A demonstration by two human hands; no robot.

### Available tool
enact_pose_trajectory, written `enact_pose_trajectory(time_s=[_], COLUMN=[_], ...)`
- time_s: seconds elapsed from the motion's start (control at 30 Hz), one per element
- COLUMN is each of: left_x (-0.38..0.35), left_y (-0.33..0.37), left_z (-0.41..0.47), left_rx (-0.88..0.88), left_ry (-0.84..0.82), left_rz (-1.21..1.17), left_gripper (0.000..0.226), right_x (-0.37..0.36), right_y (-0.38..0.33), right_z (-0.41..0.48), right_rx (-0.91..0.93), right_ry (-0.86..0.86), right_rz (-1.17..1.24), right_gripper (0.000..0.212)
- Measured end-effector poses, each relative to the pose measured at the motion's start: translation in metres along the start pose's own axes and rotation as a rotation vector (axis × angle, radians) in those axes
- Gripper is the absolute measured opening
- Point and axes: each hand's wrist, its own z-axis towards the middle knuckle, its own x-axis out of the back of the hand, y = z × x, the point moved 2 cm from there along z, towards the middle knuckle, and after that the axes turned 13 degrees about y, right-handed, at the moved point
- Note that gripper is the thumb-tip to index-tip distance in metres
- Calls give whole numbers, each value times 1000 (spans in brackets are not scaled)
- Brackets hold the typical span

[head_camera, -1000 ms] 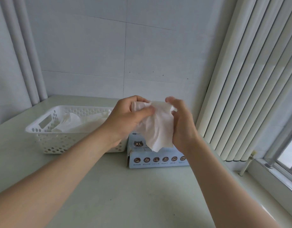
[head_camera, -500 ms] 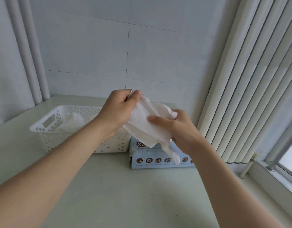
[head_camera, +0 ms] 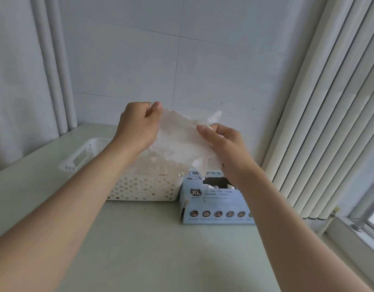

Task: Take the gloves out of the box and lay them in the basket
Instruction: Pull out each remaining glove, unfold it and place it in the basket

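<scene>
Two bare hands are stretching a thin white glove [head_camera: 177, 140] in the air over a pale table [head_camera: 160, 249], as the head camera is looking down along both forearms. The left hand [head_camera: 137, 127] is pinching the glove's upper left edge between the thumb and curled fingers, and is hanging above the right part of a white perforated basket [head_camera: 139, 190]. The right hand [head_camera: 226, 148] is gripping the glove's right edge between the thumb and forefinger, with the other fingers curled in behind, and is hovering over a pale blue box [head_camera: 215, 203] marked XL. The glove is spreading between the two grips, touching neither table nor basket floor, while its crumpled lower end is drooping toward the box's dark top opening and the basket's right end. White crumpled material is lying inside the basket, though blur is making it hard to tell apart from the hanging glove. The box is lying flat just right of the basket; whether the two are touching is not clear. A tiled wall [head_camera: 139, 60] is rising behind the table, two white pipes [head_camera: 55, 81] are running up the left corner, vertical blinds [head_camera: 329, 123] are hanging at right, and a window [head_camera: 371, 224] is showing at the lower right edge.
</scene>
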Motion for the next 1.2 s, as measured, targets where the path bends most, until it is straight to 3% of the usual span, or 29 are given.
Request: enact_pose_trajectory(time_s=[0.1, 0.27, 0.57, 0.73, 0.8, 0.9, 0.97, 1.1, 1.2], left_x=[12, 33, 53, 52, 49, 41, 37, 32, 31], left_y=[-12, -34, -96, -87, -86, -78, -69, -64, -61], left_z=[14, 33, 36, 32, 37, 37, 30, 23, 20], left_rx=[95, 151, 153, 45, -46, 21, 60, 44, 24], left_ry=[11, -56, -185, -150, -190, -404, -529, -601, -582], left_rz=[57, 330, 912, 1118, 1099, 891, 857, 852, 793], left_gripper=[50, 42, 25, 35, 29, 21, 21, 16, 43], right_x=[-20, -45, -79, -81, -84, -88, -89, -79, -78], right_y=[5, 15, 18, 29, 29, 32, 41, 48, 44], right_z=[10, 29, 50, 49, 43, 29, 18, 4, -1], right_rx=[-138, -272, 79, 238, 363, 360, 350, 362, 391], right_ry=[-27, -51, 28, 73, 97, -35, -125, -147, -182], right_rz=[52, -137, -861, -1123, -1034, -891, -920, -962, -977], right_gripper=[60, 42, 23, 27, 29, 33, 31, 26, 26])
